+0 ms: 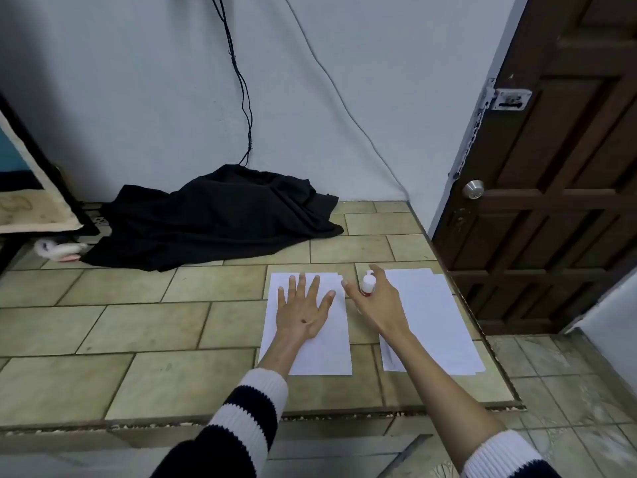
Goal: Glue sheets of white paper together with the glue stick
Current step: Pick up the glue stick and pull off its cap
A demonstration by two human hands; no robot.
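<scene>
The left hand (pixel 305 307) lies flat with its fingers spread wide on a white paper (pixel 320 350) on the tiled surface (pixel 172 322), so its grip holds nothing. The right hand (pixel 377 301) has its grip closed around a glue stick (pixel 367 284) with a white cap, held upright in the gap between that paper and a second pile of papers (pixel 434 322) to the right. A black cloth (pixel 213 215) lies in a heap far back by the wall.

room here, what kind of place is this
Likely a room in a home, not a workshop: a tiled ledge as work surface, a panelled wooden door with knob and chain, black cloth heaped by the wall.
</scene>
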